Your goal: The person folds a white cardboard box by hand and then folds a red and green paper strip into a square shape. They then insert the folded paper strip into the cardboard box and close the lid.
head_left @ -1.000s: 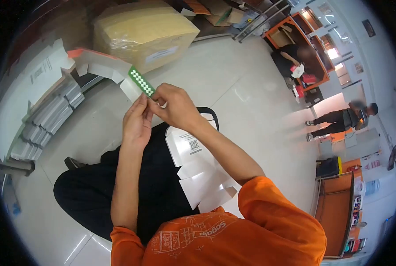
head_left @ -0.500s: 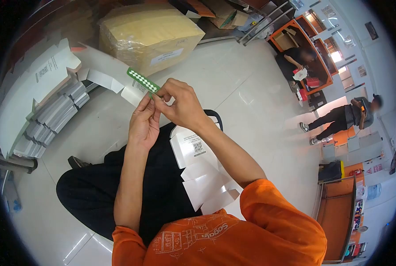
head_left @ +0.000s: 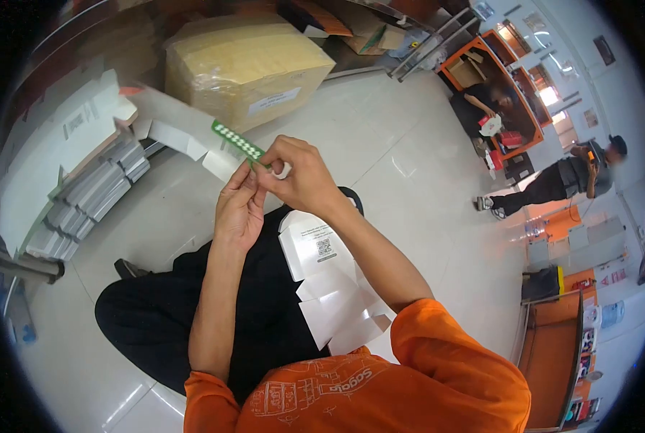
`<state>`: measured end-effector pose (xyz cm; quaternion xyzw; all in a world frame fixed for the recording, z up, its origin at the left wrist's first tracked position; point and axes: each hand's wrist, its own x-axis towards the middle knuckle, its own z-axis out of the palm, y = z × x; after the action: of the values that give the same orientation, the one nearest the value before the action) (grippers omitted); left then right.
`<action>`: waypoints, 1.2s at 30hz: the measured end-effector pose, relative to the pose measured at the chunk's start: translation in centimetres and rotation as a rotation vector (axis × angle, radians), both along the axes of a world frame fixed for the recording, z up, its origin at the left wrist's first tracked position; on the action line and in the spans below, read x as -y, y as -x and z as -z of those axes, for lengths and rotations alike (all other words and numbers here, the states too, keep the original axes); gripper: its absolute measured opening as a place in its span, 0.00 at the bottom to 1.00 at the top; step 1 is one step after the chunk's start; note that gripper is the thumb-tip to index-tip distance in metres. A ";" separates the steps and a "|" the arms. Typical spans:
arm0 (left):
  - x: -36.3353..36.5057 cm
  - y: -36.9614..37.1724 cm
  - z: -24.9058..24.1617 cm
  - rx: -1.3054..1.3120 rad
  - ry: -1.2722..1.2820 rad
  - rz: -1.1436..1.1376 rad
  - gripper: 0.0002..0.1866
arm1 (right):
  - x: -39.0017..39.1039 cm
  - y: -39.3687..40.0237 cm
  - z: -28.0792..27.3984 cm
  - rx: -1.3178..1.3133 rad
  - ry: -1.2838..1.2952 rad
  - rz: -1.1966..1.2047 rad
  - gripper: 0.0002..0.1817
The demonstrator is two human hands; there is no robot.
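A narrow green strip with rows of white shapes (head_left: 237, 143) points up and left from my fingertips. My right hand (head_left: 302, 175) pinches its near end, and a small white piece (head_left: 285, 172) shows by the fingers. Just below, my left hand (head_left: 239, 216) has its fingertips closed together at the same end of the strip, meeting the right hand. Across my lap lies an unfolded white carton (head_left: 304, 252) printed with a QR code. Behind the strip is a white carton flap (head_left: 220, 165).
Stacked flat white cartons (head_left: 102, 195) stand at the left beside a metal tube (head_left: 37, 268). A large plastic-wrapped box (head_left: 250, 68) sits on the floor ahead. To the right, one person (head_left: 481, 108) sits by an orange cabinet and another person (head_left: 571, 177) stands.
Both hands and the strip have shifted slightly right and down in the view. A small white piece now shows by my right fingers. The standing person's legs have moved closer together.
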<state>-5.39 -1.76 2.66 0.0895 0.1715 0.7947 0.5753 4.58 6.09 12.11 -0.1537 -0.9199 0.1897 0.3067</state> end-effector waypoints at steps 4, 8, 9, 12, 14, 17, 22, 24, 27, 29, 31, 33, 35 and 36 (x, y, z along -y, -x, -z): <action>0.3 0.8 0.1 -0.125 -0.209 0.039 0.20 | 0.7 0.1 -0.1 -0.079 0.204 0.031 0.06; 0.5 1.7 0.6 -0.058 -0.089 0.074 0.18 | 1.0 0.6 -0.3 -0.081 0.197 -0.028 0.04; 0.7 1.7 0.2 -0.046 -0.065 0.057 0.16 | 0.9 0.6 -0.2 -0.052 0.214 -0.014 0.04; 0.8 1.3 0.3 0.016 -0.075 0.034 0.14 | 0.8 0.3 -0.1 -0.005 0.139 -0.022 0.04; 0.3 1.2 0.6 0.057 -0.117 0.024 0.13 | 1.0 0.1 -0.5 0.024 0.023 -0.037 0.04; 0.4 1.5 0.5 0.047 -0.103 0.053 0.13 | 2.0 0.4 -1.1 0.073 0.018 0.015 0.04; 0.2 1.1 1.2 0.145 -0.140 0.049 0.12 | 2.5 0.8 -0.3 0.013 -0.101 0.066 0.02; 0.0 1.1 1.3 0.196 -0.183 0.053 0.12 | 2.7 1.3 -0.5 0.006 -0.150 0.046 0.02; 0.3 1.1 0.8 0.200 -0.147 0.056 0.12 | 2.6 1.5 -0.4 0.027 -0.253 0.056 0.02; 0.3 1.1 1.0 0.219 -0.170 0.058 0.12 | 2.6 1.6 -0.6 0.043 -0.280 0.028 0.02; 0.5 1.0 0.9 0.237 -0.195 0.062 0.12 | 2.8 1.6 -0.9 0.058 -0.309 0.002 0.02; 0.6 1.0 0.6 0.251 -0.202 0.061 0.12 | 3.1 1.7 -1.3 0.088 -0.306 0.003 0.02; 0.5 0.9 1.0 0.254 -0.208 0.060 0.12 | 3.1 1.6 -1.4 0.103 -0.307 0.002 0.02; 0.4 0.9 1.1 0.259 -0.209 0.059 0.12 | 3.1 1.6 -1.5 0.119 -0.305 0.003 0.02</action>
<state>-6.32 -2.18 1.59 0.0510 0.0095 0.7960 0.6031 3.00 3.02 13.63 -0.1176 -0.9544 0.0379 0.2718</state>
